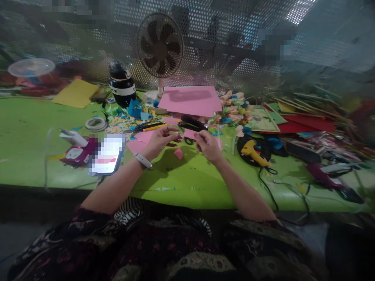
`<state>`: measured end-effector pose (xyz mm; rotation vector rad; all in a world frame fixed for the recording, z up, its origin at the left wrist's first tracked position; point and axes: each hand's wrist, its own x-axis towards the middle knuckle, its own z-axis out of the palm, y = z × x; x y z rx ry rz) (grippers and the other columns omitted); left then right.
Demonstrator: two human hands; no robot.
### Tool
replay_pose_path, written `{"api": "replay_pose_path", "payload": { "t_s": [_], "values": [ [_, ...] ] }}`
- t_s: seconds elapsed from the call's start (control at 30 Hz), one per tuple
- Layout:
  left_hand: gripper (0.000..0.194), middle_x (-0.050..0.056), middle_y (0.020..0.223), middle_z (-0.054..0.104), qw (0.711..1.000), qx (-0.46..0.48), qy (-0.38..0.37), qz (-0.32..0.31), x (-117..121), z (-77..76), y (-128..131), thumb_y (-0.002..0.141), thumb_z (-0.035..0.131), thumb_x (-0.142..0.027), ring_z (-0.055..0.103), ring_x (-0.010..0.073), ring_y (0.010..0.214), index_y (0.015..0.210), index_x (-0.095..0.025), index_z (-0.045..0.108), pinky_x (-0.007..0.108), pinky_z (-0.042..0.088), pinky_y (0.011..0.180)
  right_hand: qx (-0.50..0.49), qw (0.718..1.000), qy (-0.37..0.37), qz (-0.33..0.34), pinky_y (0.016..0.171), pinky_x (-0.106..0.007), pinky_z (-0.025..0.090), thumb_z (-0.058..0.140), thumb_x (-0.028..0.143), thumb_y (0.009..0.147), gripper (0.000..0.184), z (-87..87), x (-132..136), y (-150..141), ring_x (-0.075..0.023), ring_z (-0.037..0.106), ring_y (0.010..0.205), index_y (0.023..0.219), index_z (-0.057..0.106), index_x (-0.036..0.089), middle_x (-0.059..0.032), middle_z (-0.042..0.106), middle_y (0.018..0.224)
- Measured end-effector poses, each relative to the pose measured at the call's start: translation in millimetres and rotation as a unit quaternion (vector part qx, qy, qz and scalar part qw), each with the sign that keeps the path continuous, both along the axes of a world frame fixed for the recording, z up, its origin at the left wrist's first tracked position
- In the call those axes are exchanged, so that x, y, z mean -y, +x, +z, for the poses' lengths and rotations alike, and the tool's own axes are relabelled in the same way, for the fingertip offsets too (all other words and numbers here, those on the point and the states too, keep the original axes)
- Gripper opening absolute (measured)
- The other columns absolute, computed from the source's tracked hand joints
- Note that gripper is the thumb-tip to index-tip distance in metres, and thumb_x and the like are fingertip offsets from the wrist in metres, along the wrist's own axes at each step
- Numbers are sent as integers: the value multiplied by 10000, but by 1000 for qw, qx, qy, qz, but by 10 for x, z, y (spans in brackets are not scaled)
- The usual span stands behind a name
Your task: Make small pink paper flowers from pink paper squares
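Note:
My right hand [207,146] pinches a small piece of pink paper [189,134] between thumb and fingers, over the middle of the green table. Facing it from the left, my left hand [163,140] wears a white wristband and has its fingers stretched out and apart; nothing can be made out in them. A pink paper scrap [178,153] shows just below the gap between both hands. Behind them lies a black stapler [193,123]. Larger pink paper pieces [137,146] lie partly under my left hand.
Pink sheets [191,99] lie behind, before a fan [160,46]. Paper flowers [234,105] and colourful scraps surround them. To the left are a phone [108,154], a purple power strip [76,155] and a tape roll [96,124]. A yellow glue gun [255,153] sits right, its cord trailing.

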<state>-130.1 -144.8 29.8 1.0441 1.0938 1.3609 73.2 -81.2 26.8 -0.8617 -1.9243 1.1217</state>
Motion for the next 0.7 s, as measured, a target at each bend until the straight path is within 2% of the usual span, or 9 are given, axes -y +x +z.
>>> {"api": "replay_pose_path", "payload": {
  "t_s": [0.1,0.2,0.37,0.5,0.7],
  "values": [
    [428,68,877,731,999,-14,-14,-33,32,11,41,787,757,-553,700,145,754,923,-160,656,227,531,596,-19,999,-24,14,420,-246,376,594,782,801,558,-12,12,-21,-97,438,430,734,490,238,61,483,520],
    [421,55,785,708,996,-61,-6,-66,55,10,87,778,759,-562,672,135,677,809,-154,660,238,509,577,-15,998,-52,41,415,-237,387,626,769,782,557,-11,63,-56,-89,476,434,760,540,219,43,555,574],
    [418,36,700,677,992,-102,27,-62,31,-1,69,784,745,-571,641,123,625,770,-160,665,232,480,568,11,992,-93,88,424,-233,421,716,608,782,433,17,78,-46,-88,528,439,763,585,195,7,645,629],
    [433,32,696,672,993,-109,35,-35,8,5,21,781,739,-593,634,115,622,757,-168,656,214,456,545,0,991,-104,78,433,-219,424,713,513,798,347,51,20,12,-84,550,443,750,611,184,-1,666,624],
    [388,43,712,677,992,-103,25,-70,26,11,46,796,746,-543,642,130,644,753,-166,661,249,495,591,3,991,-111,78,432,-211,417,722,581,791,421,48,48,-10,-83,566,447,725,603,183,0,663,617]
  ]
}}
